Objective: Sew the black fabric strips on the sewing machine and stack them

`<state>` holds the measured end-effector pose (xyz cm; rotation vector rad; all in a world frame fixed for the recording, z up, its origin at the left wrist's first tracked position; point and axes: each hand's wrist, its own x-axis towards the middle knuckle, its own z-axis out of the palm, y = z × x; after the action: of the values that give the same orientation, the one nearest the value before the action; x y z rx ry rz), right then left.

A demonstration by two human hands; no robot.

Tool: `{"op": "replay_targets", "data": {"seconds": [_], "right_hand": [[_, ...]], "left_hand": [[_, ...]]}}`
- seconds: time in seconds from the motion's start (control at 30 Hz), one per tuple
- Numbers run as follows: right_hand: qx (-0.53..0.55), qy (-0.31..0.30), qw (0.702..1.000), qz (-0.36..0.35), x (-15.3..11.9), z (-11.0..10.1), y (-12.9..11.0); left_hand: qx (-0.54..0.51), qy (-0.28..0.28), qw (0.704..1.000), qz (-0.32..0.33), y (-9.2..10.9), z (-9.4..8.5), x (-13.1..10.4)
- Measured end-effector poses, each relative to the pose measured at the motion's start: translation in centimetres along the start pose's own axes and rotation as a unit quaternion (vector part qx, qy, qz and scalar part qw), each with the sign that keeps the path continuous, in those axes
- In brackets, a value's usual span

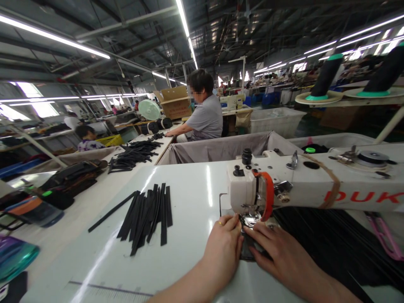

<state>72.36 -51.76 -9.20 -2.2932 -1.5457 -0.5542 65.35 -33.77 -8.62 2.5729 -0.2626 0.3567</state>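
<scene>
Large factory hall under strip lights, with a pale, glossy tabletop [189, 176] in front. From left to right: a purple-and-teal object [19, 259] at the tabletop's edge; a farther heap of black strips [135, 153]; then, nearer, a loose fan of black strips [147, 221], one lying askew. Beyond, a co-worker in a grey shirt [206, 118] reaches leftward. The left hand [222, 244] has its fingers bunched close at the sewing machine [241, 185]; whether its grip pinches anything is hidden. Between the hands, just in front of the presser foot, lies a small black piece [248, 251]. The right hand [279, 246] bends over its other side, thumb apart from the fingers; again, a firm hold cannot be confirmed. The piece looks midway through its stitching, judging by its position. Farther right spreads a large mass of dark strips [334, 240], beside a pink tool [383, 237]. Which strips are finished and which remain cannot be told
</scene>
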Motion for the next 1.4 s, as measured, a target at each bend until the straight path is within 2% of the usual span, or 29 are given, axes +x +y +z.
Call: {"op": "replay_targets", "data": {"seconds": [0.2, 0.47, 0.67, 1.07, 1.4], "right_hand": [[-0.010, -0.006, 1.000, 0.004, 0.0, 0.1, -0.3], [-0.007, 0.030, 1.000, 0.000, 0.1, -0.4, -0.4], [0.014, 0.001, 1.000, 0.006, -0.3, -0.4, -0.3], [0.025, -0.016, 0.999, 0.027, -0.5, 0.0, -0.2], [0.024, -0.006, 0.999, 0.038, -0.1, -0.3, -0.5]], "left_hand": [[0.025, -0.011, 1.000, 0.002, 0.2, 0.0, 0.1], [0.044, -0.009, 0.999, 0.001, 0.2, -0.4, 0.6], [0.055, -0.014, 0.998, 0.010, 0.3, -0.1, 0.3], [0.080, -0.015, 0.996, 0.028, 0.1, 0.0, 1.0], [0.136, -0.025, 0.988, 0.067, -0.2, -0.3, 1.8]]}}
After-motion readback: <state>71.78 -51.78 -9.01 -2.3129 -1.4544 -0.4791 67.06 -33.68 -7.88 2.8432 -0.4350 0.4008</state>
